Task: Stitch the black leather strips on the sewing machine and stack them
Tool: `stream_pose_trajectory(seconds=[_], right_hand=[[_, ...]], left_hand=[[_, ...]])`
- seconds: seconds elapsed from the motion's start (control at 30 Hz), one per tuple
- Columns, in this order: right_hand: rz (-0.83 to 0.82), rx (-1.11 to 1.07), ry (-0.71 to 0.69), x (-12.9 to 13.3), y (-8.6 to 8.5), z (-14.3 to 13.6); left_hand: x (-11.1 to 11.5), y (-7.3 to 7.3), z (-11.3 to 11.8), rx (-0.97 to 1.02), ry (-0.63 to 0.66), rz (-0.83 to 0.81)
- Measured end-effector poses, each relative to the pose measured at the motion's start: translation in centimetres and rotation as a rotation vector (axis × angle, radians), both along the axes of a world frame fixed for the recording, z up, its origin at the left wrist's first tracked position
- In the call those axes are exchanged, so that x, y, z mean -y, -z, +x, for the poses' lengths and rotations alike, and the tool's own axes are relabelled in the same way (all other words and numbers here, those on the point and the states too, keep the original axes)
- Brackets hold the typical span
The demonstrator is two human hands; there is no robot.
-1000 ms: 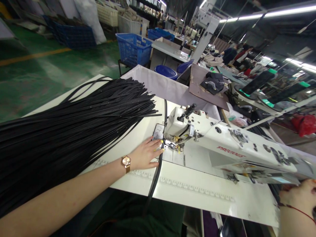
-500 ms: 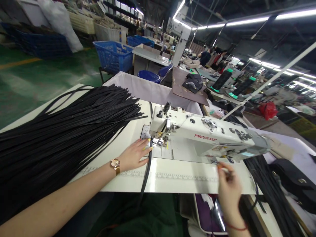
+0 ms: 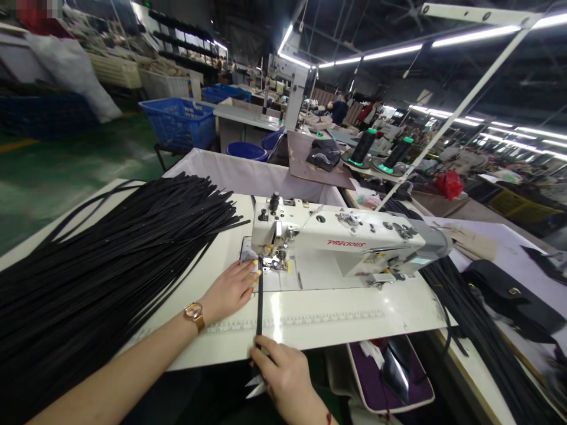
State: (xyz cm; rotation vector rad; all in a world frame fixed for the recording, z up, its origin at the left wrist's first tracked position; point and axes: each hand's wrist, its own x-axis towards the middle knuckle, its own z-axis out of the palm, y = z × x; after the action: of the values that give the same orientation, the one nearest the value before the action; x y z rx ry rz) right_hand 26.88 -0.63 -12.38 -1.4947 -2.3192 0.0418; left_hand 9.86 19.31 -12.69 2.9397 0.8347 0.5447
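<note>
A narrow black strap (image 3: 260,307) runs from under the presser foot of a white sewing machine (image 3: 310,239) toward the table's front edge. Beside the foot, my left hand (image 3: 228,290) lies flat with its fingers stretched out, fingertips at the strap's left side. At the front edge my right hand (image 3: 286,372) is closed, pinching the strap between thumb and fingers. Two pointed silver blades (image 3: 256,388), apparently of small scissors or thread snips, stick out below the right hand; their handle is hidden in the palm.
A big heap of black straps (image 3: 110,248) covers the table's left side. More straps (image 3: 473,336) hang at the right, near black bag pieces (image 3: 514,295). Black thread cones (image 3: 363,147) stand behind the machine. Under the table edge is a purple-lined container (image 3: 381,383).
My right hand has moved left from beside the machine's right end to the strap and gripped it. My left hand stays by the presser foot. The camera view has shifted.
</note>
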Motion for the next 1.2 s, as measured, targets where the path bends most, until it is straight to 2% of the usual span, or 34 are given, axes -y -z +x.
stream_pose_trajectory(seconds=[0.47,0.9,1.1,1.2], right_hand=[[-0.061,-0.054,0.025,-0.6,0.4,0.6],[-0.148,0.042,0.028,-1.8,-1.3,0.9],[-0.071,-0.095,0.025,-2.5,-1.8,1.5],[0.010,-0.168,0.052,-2.9,-1.5,2.5]], left_hand=[[0.1,-0.2,0.3,-0.010,-0.050,0.011],[0.2,-0.4,0.1,0.007,-0.049,0.016],[0.2,-0.3,0.1,0.017,-0.044,0.012],[0.2,-0.3,0.2,0.029,-0.047,0.015]])
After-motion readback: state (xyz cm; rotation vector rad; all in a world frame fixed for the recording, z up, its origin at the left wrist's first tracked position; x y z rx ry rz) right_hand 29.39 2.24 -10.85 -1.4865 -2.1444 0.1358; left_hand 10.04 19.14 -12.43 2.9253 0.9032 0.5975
